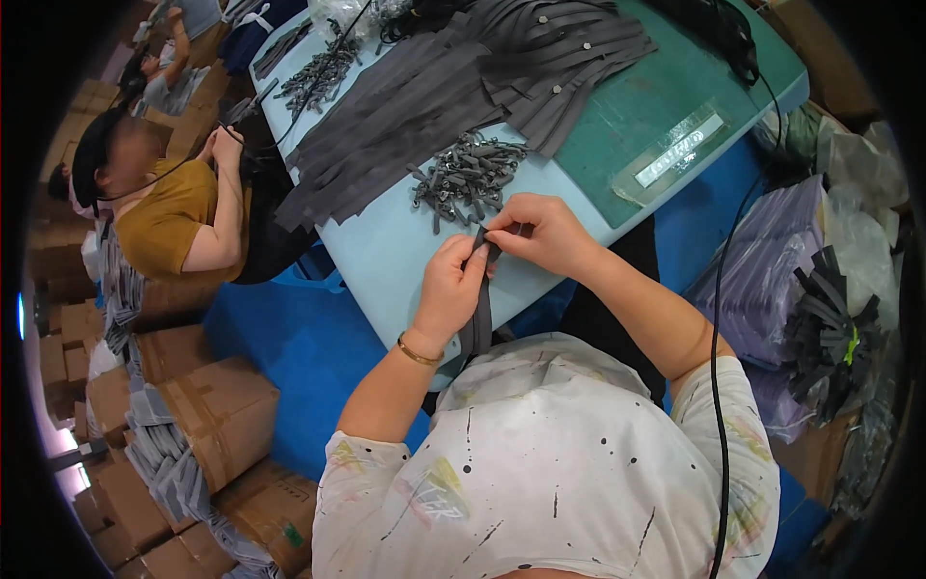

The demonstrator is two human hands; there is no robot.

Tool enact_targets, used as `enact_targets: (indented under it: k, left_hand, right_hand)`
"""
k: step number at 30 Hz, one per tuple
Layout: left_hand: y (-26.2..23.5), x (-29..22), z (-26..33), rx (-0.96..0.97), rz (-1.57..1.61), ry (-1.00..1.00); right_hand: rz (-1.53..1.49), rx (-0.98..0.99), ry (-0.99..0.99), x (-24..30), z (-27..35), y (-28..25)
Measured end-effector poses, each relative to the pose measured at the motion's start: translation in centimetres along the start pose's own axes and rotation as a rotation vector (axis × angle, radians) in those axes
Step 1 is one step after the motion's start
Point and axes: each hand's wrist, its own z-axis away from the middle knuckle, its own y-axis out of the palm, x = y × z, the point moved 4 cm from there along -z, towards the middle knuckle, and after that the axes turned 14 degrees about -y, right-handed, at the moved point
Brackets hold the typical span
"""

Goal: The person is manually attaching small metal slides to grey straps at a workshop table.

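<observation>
My left hand (pixel 451 285) is closed on a dark grey zipper tape (pixel 483 311) near the table's front edge, and the tape hangs down toward my lap. Just to the right, my right hand (pixel 548 232) pinches at the tape's upper end with thumb and forefinger. What small part sits between those fingertips is too hidden to make out. Right beyond my hands lies a heap of dark zipper sliders with pulls (pixel 466 181). Long dark grey zipper tapes (pixel 400 121) are spread in a thick layer farther across the table.
A green mat (pixel 617 135) covers the table's right part, with a clear-taped white strip (pixel 680 152) on it. A second slider heap (pixel 323 77) lies far left. A co-worker in a mustard shirt (pixel 178 232) sits at left. Cartons (pixel 217 415) and plastic-wrapped bundles (pixel 762 261) flank me. A black cable (pixel 719 405) hangs at right.
</observation>
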Motion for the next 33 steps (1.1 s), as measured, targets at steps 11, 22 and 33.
enact_targets:
  k: [11, 22, 33]
  left_hand:
    - [0.2, 0.0, 0.2, -0.030, 0.155, -0.059]
    - [0.3, 0.3, 0.0, -0.011, 0.377, -0.147]
    - [0.5, 0.5, 0.1, -0.020, 0.231, -0.056]
  right_hand:
    - [0.058, 0.043, -0.110, 0.3, 0.1, 0.2]
    - [-0.076, -0.062, -0.030, 0.9, 0.1, -0.2]
    - [-0.012, -0.042, -0.117, 0.9, 0.4, -0.2]
